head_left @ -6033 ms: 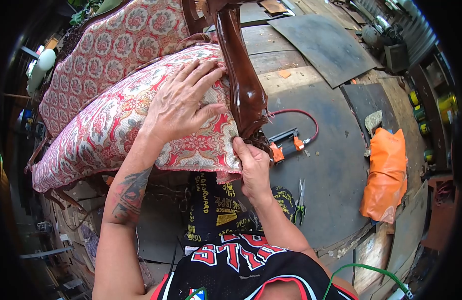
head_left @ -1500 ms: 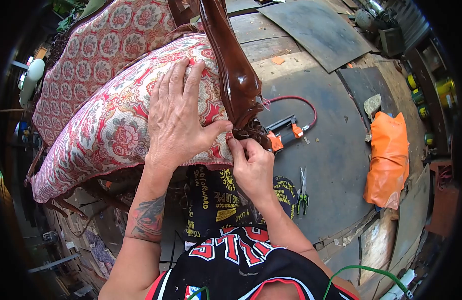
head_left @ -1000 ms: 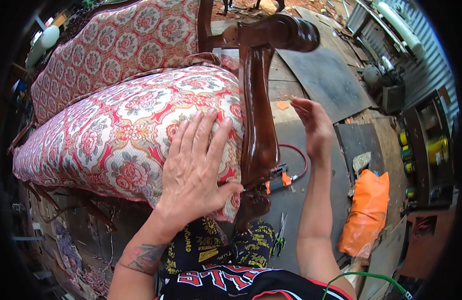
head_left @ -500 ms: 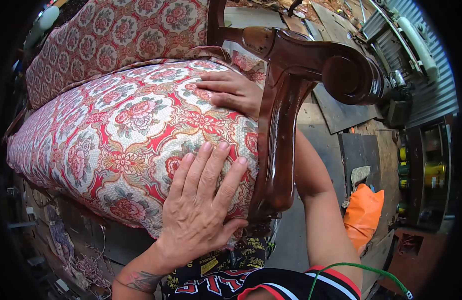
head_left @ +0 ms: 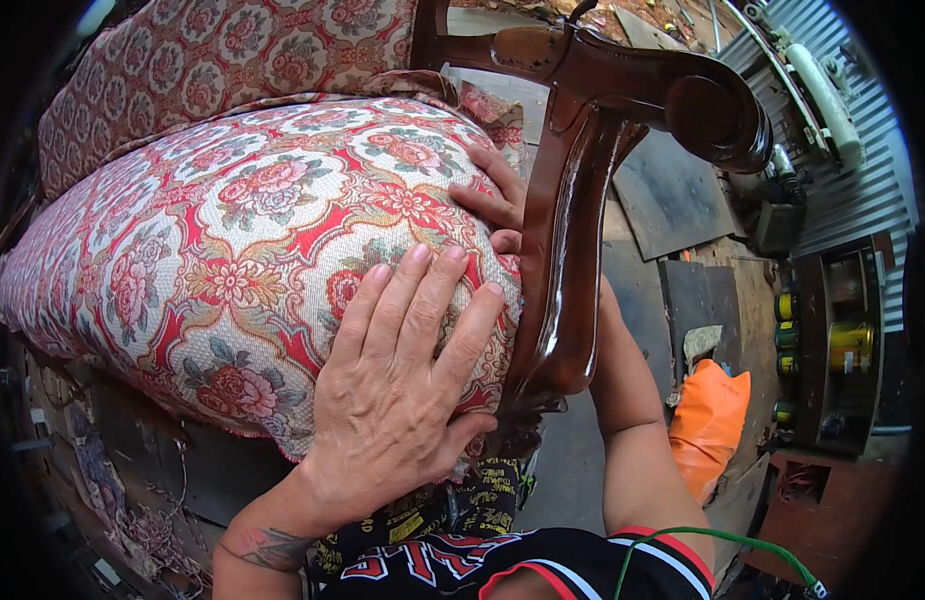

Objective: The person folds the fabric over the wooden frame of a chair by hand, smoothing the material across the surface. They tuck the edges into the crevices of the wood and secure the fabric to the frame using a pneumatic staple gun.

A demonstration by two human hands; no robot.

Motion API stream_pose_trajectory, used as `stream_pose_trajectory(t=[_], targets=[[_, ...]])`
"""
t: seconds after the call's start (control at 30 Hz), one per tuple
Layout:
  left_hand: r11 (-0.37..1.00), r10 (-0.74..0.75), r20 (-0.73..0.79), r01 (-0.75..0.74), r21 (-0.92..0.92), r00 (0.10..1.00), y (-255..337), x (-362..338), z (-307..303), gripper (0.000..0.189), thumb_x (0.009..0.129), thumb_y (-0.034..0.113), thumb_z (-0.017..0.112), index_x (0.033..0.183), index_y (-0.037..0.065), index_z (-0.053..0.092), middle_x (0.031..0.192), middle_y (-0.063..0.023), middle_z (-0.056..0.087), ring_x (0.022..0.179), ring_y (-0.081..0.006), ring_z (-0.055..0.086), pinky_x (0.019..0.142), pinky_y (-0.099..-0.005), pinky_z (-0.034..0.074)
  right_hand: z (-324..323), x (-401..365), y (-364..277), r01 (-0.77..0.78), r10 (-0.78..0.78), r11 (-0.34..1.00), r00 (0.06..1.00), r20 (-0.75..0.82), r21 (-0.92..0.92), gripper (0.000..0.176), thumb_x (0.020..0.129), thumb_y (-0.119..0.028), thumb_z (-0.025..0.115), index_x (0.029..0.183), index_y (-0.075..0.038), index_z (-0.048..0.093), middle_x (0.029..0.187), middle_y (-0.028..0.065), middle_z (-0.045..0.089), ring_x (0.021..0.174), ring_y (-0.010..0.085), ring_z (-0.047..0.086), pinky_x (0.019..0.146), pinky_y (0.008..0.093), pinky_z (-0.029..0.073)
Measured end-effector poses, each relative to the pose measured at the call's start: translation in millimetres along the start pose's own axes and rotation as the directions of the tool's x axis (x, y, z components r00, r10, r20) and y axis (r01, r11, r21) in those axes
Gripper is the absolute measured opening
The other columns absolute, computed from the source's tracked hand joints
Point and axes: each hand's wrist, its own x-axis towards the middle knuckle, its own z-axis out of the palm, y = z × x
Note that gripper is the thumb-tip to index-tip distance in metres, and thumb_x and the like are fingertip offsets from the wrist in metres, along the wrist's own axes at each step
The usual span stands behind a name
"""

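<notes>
Under the left hand (head_left: 398, 400), fingers (head_left: 423, 290) spread, lies the cushion (head_left: 233, 220) (right hand (head_left: 493, 200) loosely curled at its edge)

Narrow gap between red-and-cream floral upholstered seat cushion (head_left: 243, 210) and glossy dark-brown carved wooden arm post (head_left: 568, 260), filled by the right hand (head_left: 495, 200), left hand (head_left: 403, 390) flat over the cushion's front, open grey floor (head_left: 651, 270) beyond, orange plastic bag (head_left: 708, 425) on it.

The wooden armrest post (head_left: 563, 270) hides the palm and wrist of the right hand (head_left: 495, 200).
</notes>
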Motion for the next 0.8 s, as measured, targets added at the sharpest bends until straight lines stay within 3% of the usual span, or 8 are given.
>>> stream_pose_trajectory(t=[0.1, 0.33, 0.47, 0.57, 0.6, 0.63, 0.7, 0.8], targets=[[1.0, 0.001, -0.006, -0.001, -0.004, 1.0, 2, 0, 1, 0.109, 0.07, 0.052, 0.089, 0.162, 0.015, 0.044, 0.167, -0.0193, 0.039, 0.156, -0.0402, 0.035, 0.131, -0.0553, 0.023, 15, -9, -1, -0.042, 0.07, 0.963, 0.993, -0.097, 0.266, 0.063, 0.103, -0.053, 0.064, 0.157, -0.02, 0.06, 0.177, 0.0134, 0.029, 0.165, 0.0355, 0.018, 0.134, 0.053, 0.007], [0.994, 0.036, -0.013, -0.035, 0.105, 0.999, 7, 4, -2, 0.098, 0.066, 0.055, 0.091, 0.154, 0.023, 0.058, 0.165, -0.0209, 0.039, 0.153, -0.0438, 0.036, 0.129, -0.0575, 0.025, 35, -18, -30, 0.051, 0.002, 0.976, 0.97, -0.242, 0.212, 0.059, 0.107, -0.026, 0.066, 0.16, -0.006, 0.05, 0.171, 0.0167, 0.038, 0.163, 0.029, 0.025, 0.133, 0.0475, 0.02], [0.971, 0.027, 0.047, -0.037, 0.237, 0.999, 15, 7, -2, 0.1, 0.069, 0.064, 0.089, 0.152, 0.018, 0.058, 0.166, -0.0249, 0.038, 0.152, -0.0483, 0.036, 0.127, -0.0607, 0.025, 55, -51, -28, -0.02, 0.341, 0.63, 0.905, -0.253, 0.777, 0.055, 0.111, -0.002, 0.049, 0.165, -0.007, 0.042, 0.176, 0.012, 0.029, 0.159, 0.0259, 0.035, 0.128, 0.0419, 0.034], [0.938, 0.039, 0.093, -0.068, 0.34, 0.995, 9, 4, 1, 0.117, 0.067, 0.071, 0.09, 0.16, 0.013, 0.045, 0.169, -0.0292, 0.031, 0.154, -0.0507, 0.033, 0.125, -0.0633, 0.026, 29, -88, 14, 0.377, -0.285, 0.878, 0.907, -0.309, 0.296, 0.043, 0.112, -0.021, 0.053, 0.147, 0.002, 0.064, 0.166, 0.0201, 0.049, 0.158, 0.034, 0.04, 0.13, 0.0492, 0.027], [0.946, 0.021, 0.087, -0.048, 0.321, 0.996, 9, 4, 4, 0.116, 0.068, 0.07, 0.09, 0.159, 0.015, 0.045, 0.169, -0.0288, 0.03, 0.155, -0.0501, 0.032, 0.125, -0.0627, 0.026, 14, -116, 16, 0.211, -0.063, 0.901, 0.929, -0.366, 0.379, 0.047, 0.113, -0.029, 0.053, 0.139, 0.007, 0.069, 0.148, 0.0216, 0.065, 0.149, 0.0337, 0.052, 0.128, 0.0485, 0.031], [0.953, -0.009, 0.08, -0.016, 0.302, 0.997, 9, 3, 5, 0.114, 0.069, 0.068, 0.09, 0.159, 0.016, 0.044, 0.169, -0.0284, 0.03, 0.156, -0.0495, 0.031, 0.126, -0.0622, 0.025, 7, -143, 41, 0.154, 0.023, 0.949, 0.835, -0.549, 0.274, 0.065, 0.116, -0.046, 0.039, 0.146, 0.008, 0.062, 0.149, 0.0223, 0.064, 0.144, 0.0349, 0.056, 0.127, 0.0453, 0.034], [0.934, -0.049, 0.134, -0.002, 0.357, 0.99, 7, -3, 4, 0.121, 0.068, 0.071, 0.09, 0.162, 0.014, 0.039, 0.17, -0.0312, 0.025, 0.157, -0.0512, 0.028, 0.125, -0.0638, 0.025, -15, -212, 103, -0.074, 0.32, 0.947, 0.336, -0.886, 0.314, 0.055, 0.117, -0.037, 0.044, 0.142, 0.008, 0.064, 0.144, 0.0209, 0.067, 0.136, 0.027, 0.062, 0.121, 0.0381, 0.041], [0.929, 0.016, 0.153, -0.071, 0.363, 0.988, -5, -14, -1, 0.126, 0.07, 0.066, 0.092, 0.165, 0.008, 0.032, 0.17, -0.0349, 0.02, 0.157, -0.0545, 0.025, 0.126, -0.0667, 0.02, -32, -395, 222, -0.805, 0.074, 0.565, -0.167, -0.983, 0.18, 0.04, 0.11, -0.032, 0.059, 0.129, 0.002, 0.069, 0.132, 0.0187, 0.073, 0.119, 0.0319, 0.069, 0.106, 0.0419, 0.05]])
